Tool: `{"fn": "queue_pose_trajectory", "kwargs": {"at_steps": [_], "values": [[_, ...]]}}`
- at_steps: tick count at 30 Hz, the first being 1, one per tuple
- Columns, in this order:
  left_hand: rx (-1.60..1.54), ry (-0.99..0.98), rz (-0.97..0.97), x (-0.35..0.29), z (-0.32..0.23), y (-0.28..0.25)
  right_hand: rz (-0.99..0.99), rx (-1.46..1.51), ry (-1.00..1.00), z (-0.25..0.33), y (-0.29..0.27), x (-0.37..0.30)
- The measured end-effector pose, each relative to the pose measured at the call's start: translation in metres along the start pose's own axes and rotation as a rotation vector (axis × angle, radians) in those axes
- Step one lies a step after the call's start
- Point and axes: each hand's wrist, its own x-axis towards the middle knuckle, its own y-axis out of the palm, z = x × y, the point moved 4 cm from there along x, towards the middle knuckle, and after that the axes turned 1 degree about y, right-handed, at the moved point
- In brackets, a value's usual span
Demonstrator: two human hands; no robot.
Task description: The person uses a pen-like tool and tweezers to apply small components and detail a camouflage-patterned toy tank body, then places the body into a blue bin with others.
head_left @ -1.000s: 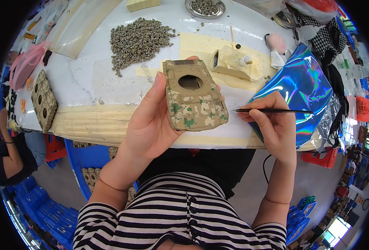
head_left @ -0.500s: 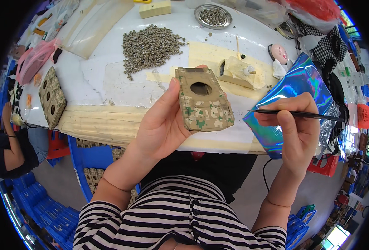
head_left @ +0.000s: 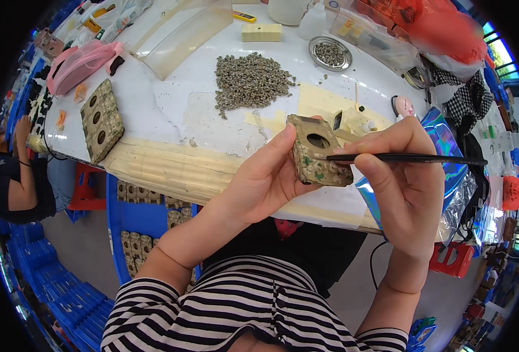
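Note:
My left hand (head_left: 265,188) is closed around the edges of a camouflage plastic housing (head_left: 307,169), which has a round hole in its upper half. It is held tilted above the table's near edge. Pinched like a pen in my right hand (head_left: 403,193) are slim black tweezers (head_left: 441,159). Their tip rests on or just over the housing's face, below the hole; whether it grips anything is too small to tell. A pile of small metal parts (head_left: 250,82) lies beyond my left hand. Behind the housing is a block wrapped in cream tape (head_left: 362,122).
A camouflage panel with round holes (head_left: 102,122) leans at the table's left edge. Farther back stand a round metal dish (head_left: 330,54) of small parts and a cream block (head_left: 261,33). Shiny blue film (head_left: 447,132) lies to the right. A blue tray (head_left: 116,214) of housings sits below the table.
The tweezers have moved left from beside the housing onto its face. The housing has tilted and turned slightly in my left hand. The whole view has shifted.

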Motion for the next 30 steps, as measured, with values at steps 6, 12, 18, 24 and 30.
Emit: {"fn": "queue_pose_trajectory", "kwargs": {"at_steps": [6, 12, 18, 24, 30], "values": [[-0.020, 0.001, 0.017, 0.0006, 0.0015, -0.0026, -0.010, 0.029, 0.010, 0.0002, 0.0005, -0.0024], [-0.014, -0.002, 0.015, 0.0005, 0.0008, -0.0015, -0.003, 0.004, -0.007, -0.0003, 0.0002, -0.0023], [-0.019, 0.004, 0.020, 0.0010, 0.0007, -0.0016, 0.003, -0.029, 0.013, -0.0008, 0.0003, -0.0027], [-0.030, 0.002, 0.026, 0.0009, 0.0005, -0.0020, 0.002, -0.012, 0.012, -0.0009, 0.0009, -0.0026], [-0.023, -0.002, 0.028, 0.0010, 0.0005, -0.0012, -0.010, 0.006, 0.023, -0.0020, -0.0003, -0.0032]]}}
